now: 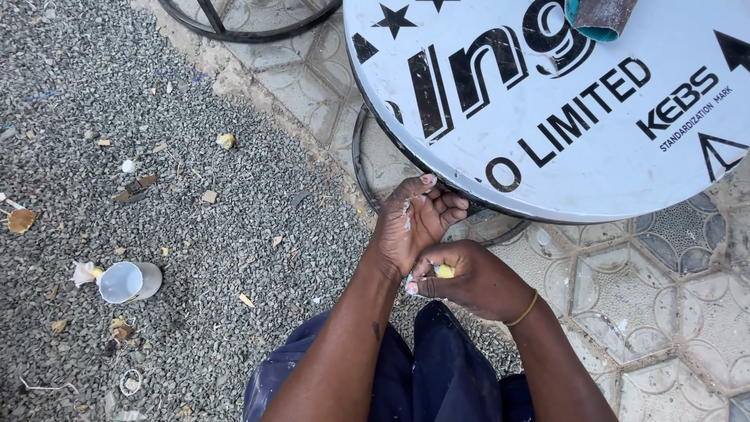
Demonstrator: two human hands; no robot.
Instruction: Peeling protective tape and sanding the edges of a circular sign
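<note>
Dark blue trousers filled the lower centre; above them the round white sign leaned at upper right, steadied at its rim by the curled left hand, while the right hand pinched a small yellow piece.

Grey gravel across the left, littered with scraps of paper and dried peel. A white plastic cup tipped on its side at the near left, a crumpled wrapper just beside it. A small yellowish lump farther off on the gravel. Patterned paving tiles on the right, worn and dusty. A dark metal ring at the far edge, partly out of view. A teal-edged roll of sandpaper lying at the far right.
</note>
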